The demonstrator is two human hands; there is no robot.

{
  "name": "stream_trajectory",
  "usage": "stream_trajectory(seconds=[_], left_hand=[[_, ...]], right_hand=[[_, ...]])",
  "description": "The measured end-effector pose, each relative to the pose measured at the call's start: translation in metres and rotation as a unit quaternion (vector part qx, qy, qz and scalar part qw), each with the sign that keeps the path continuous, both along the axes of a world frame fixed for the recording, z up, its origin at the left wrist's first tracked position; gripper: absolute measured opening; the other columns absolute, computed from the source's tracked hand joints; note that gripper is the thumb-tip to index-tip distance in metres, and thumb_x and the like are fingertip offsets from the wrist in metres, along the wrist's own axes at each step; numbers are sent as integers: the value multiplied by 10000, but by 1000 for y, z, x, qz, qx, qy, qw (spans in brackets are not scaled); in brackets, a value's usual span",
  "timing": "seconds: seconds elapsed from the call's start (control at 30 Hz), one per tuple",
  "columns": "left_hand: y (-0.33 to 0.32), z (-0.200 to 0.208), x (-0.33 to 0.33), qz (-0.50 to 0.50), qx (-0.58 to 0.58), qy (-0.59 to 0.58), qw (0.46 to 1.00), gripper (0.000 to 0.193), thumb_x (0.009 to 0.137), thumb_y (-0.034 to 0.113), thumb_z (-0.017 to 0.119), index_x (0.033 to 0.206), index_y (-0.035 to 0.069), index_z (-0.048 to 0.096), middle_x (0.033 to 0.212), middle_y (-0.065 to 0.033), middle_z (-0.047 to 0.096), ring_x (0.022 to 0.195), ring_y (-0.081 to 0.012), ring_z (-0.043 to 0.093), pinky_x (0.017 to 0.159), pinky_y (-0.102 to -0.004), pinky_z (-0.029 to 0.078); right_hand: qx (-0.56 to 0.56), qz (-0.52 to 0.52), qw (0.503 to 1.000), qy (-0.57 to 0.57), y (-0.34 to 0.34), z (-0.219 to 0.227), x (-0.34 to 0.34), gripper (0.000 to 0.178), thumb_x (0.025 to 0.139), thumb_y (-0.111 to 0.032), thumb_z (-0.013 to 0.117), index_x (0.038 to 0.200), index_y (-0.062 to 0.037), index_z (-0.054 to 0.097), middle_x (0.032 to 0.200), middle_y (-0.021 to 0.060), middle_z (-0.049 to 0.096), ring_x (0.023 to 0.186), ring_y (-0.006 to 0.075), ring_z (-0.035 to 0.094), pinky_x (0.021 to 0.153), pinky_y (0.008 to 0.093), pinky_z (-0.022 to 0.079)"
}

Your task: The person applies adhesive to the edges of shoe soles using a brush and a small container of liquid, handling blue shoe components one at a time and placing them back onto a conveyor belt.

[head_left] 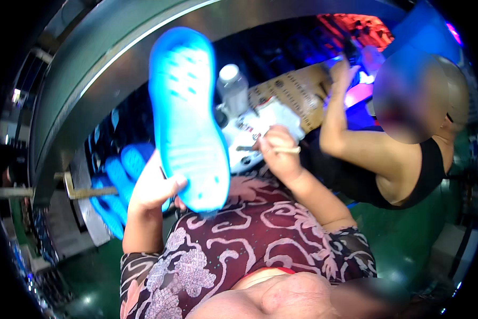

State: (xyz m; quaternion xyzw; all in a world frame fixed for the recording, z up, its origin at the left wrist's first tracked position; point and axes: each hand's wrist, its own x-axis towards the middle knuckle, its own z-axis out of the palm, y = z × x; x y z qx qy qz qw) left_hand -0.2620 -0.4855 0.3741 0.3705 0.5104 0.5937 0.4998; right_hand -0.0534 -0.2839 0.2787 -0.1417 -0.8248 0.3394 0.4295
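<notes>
My left hand point(156, 186) grips a bright blue shoe sole point(191, 122) near its lower end, with the thumb on the face turned up to me. The sole is raised and nearly upright in the picture, with small holes and ridges on its surface. To its right, my right hand point(281, 151) is closed round a thin tool with a pale handle point(291, 150) and a dark tip; whether it is a brush I cannot tell. This hand is over a white crumpled sheet or bag point(268, 121), apart from the sole.
A clear bottle with a white cap point(232, 87) stands beyond the white sheet, beside a printed brown cardboard piece point(297, 95). More blue soles point(119, 178) lie at left near a metal bracket point(90, 191). A curved metal beam point(90, 74) spans the far left. A co-worker point(393, 159) sits close at right.
</notes>
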Motion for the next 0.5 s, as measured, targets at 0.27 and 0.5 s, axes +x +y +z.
stream_trajectory(seconds=[0.27, 0.5], left_hand=[[261, 64, 16, -226, 57, -141, 962, 191, 852, 117, 621, 1000, 10, 565, 878, -115, 632, 762, -171, 647, 666, -229, 544], [331, 97, 61, -105, 246, -208, 941, 275, 897, 86, 562, 1118, -64, 499, 981, -200, 618, 864, -260, 660, 729, -272, 575]], right_hand=[[-45, -70, 996, 19, -17, -24, 2, 224, 826, -99, 634, 609, -42, 617, 581, 93, 562, 592, 291, 535, 638, 393, 406], [-82, -123, 989, -9, -30, -38, 12, 246, 862, -148, 602, 650, -32, 651, 615, 88, 600, 699, 289, 567, 770, 383, 444]])
